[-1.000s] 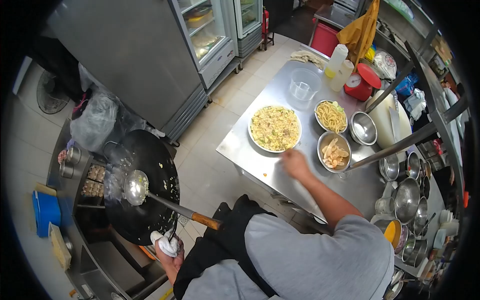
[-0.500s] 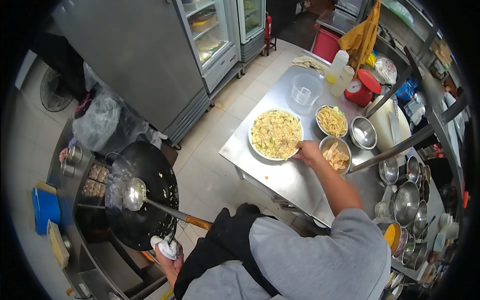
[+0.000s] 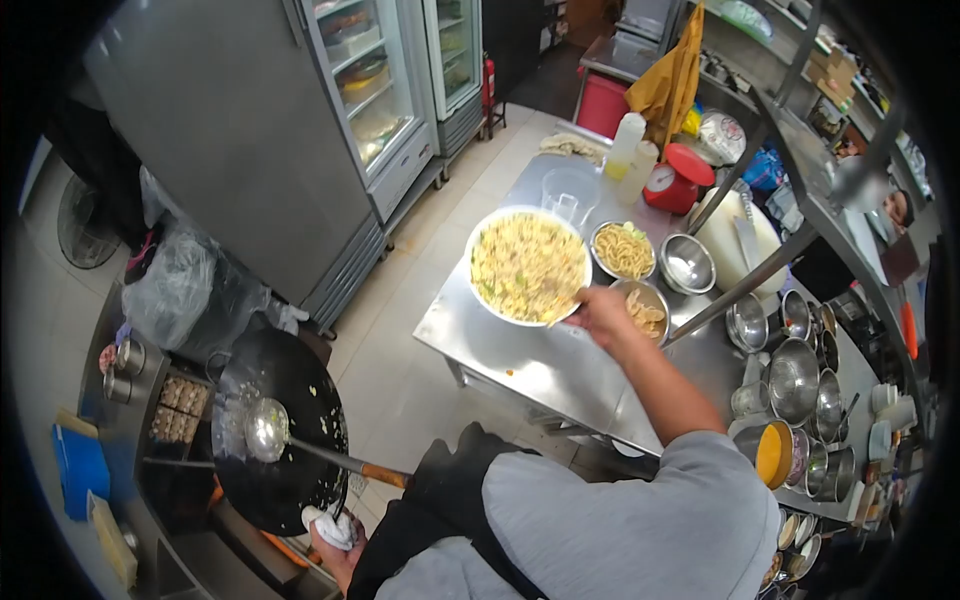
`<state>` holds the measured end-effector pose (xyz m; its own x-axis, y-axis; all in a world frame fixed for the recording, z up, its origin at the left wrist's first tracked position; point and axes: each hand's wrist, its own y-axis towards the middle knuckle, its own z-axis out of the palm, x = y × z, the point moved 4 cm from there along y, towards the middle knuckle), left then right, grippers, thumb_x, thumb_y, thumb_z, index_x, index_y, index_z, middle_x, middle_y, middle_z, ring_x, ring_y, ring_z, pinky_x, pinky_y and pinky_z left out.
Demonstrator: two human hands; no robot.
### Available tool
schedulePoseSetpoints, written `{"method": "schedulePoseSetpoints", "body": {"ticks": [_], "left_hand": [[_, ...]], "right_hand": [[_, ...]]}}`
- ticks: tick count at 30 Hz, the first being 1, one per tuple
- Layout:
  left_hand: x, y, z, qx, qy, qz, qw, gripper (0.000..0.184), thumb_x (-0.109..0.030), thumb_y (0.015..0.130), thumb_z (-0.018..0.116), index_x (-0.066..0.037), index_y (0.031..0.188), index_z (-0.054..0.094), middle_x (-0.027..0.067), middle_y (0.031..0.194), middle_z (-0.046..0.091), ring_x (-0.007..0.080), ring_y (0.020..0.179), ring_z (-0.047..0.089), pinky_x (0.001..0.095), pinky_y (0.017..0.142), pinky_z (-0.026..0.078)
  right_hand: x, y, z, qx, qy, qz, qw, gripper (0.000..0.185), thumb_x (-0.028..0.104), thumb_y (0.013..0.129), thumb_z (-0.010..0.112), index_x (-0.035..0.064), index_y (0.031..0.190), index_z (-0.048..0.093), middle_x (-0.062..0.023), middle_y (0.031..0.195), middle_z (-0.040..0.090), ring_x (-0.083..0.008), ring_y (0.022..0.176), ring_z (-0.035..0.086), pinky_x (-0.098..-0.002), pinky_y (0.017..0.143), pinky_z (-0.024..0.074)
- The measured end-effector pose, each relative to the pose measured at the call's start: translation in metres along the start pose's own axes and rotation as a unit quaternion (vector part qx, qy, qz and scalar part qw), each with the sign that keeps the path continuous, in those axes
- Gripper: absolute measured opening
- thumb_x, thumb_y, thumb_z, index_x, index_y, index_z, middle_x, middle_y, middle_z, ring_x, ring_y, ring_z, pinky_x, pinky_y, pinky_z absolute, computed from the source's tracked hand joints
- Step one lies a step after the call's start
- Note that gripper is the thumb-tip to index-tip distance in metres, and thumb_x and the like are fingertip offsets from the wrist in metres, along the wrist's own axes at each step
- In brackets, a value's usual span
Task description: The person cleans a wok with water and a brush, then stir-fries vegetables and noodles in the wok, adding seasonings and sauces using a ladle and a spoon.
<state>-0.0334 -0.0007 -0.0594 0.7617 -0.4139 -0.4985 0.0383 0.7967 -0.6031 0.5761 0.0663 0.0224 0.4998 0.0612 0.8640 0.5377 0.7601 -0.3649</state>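
Two hands at work. Right hand (image 3: 605,318) has its fingers closed on the near edge of a white bowl (image 3: 492,306), apparently thumb on top; fingers underneath hidden. Left hand (image 3: 342,560) is clenched around a white cloth (image 3: 335,530) at the wok handle, finger detail partly hidden.

Bowl is full of fried rice (image 3: 530,262), above the bench (image 3: 540,360) near its corner. Looks lifted, but can't tell if the base touches. Wok (image 3: 240,500) holds just scattered bits, so cooking and dishing up look done, judging by the full bowl; scraps and the wok's cleaning look undone. Ladle (image 3: 267,430) sits in the wok, wooden grip toward the black apron (image 3: 450,480), no hand on it.

Slices bowl (image 3: 650,293) is right beside the right hand and crowds it. Noodles (image 3: 623,251) in another bowl just behind, clear tub (image 3: 572,190) partly covered by the rice bowl. Empty metal bowl (image 3: 687,264) next to the noodles. Squeeze bottle (image 3: 625,145) and red scale (image 3: 675,185) farther back. Metal pole (image 3: 745,285) slants across the side, in front of the cutting board (image 3: 768,255). Tray of small pieces (image 3: 180,410) past the wok, gray fridge (image 3: 240,150) beyond. Another person (image 3: 895,207) at far right, well apart.
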Motion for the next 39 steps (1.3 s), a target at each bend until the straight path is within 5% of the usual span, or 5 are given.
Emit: {"method": "schedulePoseSetpoints", "body": {"ticks": [13,20,28,34,39], "left_hand": [[-0.037,0.011,-0.094,0.034,0.052,-0.013,0.998,0.070,-0.065,0.086,0.033,-0.002,0.105,0.057,0.0053,0.072,0.056,0.0193,0.052,0.049,0.0295,0.046,0.038],[-0.051,-0.035,-0.094,-0.018,-0.067,0.010,0.998,0.017,-0.018,0.091,0.055,-0.003,0.099,0.056,0.0112,0.083,0.054,0.0283,0.076,0.052,0.0429,0.069,0.043],[-0.036,-0.050,-0.180,-0.098,0.033,0.081,0.991,0.025,-0.027,0.093,0.054,-0.005,0.104,0.059,0.0094,0.096,0.061,0.0254,0.085,0.058,0.0389,0.073,0.049],[0.035,-0.183,-0.230,-0.192,0.123,0.212,0.950,0.023,-0.030,0.089,0.053,-0.008,0.089,0.061,0.0046,0.077,0.061,0.0175,0.067,0.060,0.0342,0.061,0.051],[0.067,-0.234,-0.083,-0.412,-0.086,0.165,0.892,0.021,-0.012,0.079,0.060,0.000,0.095,0.062,0.0098,0.082,0.064,0.0214,0.072,0.066,0.0364,0.062,0.054]], "right_hand": [[-0.101,0.063,0.006,-0.282,0.116,0.012,0.952,0.026,0.000,0.086,0.055,-0.0110,0.109,0.050,-0.0203,0.096,0.062,-0.0287,0.070,0.065,-0.0398,0.062,0.0609],[-0.156,-0.070,0.113,0.022,-0.005,0.113,0.993,0.044,0.029,0.099,0.043,-0.0115,0.115,0.052,-0.0253,0.093,0.066,-0.0248,0.068,0.066,-0.0329,0.060,0.0573],[-0.310,-0.328,0.305,0.444,-0.109,0.649,0.608,0.059,0.053,0.088,0.055,-0.0049,0.102,0.054,-0.0147,0.083,0.059,-0.0261,0.066,0.061,-0.0339,0.056,0.0538],[-0.215,-0.301,0.290,0.778,-0.571,0.157,0.211,0.039,0.028,0.088,0.055,0.0084,0.055,0.054,-0.0080,0.061,0.058,-0.0158,0.052,0.053,-0.0338,0.049,0.0446],[-0.221,-0.212,0.318,0.483,-0.307,0.722,0.388,0.040,0.003,0.088,0.058,0.0030,0.126,0.046,-0.0068,0.069,0.052,-0.0104,0.043,0.044,-0.0251,0.035,0.0353]]}}
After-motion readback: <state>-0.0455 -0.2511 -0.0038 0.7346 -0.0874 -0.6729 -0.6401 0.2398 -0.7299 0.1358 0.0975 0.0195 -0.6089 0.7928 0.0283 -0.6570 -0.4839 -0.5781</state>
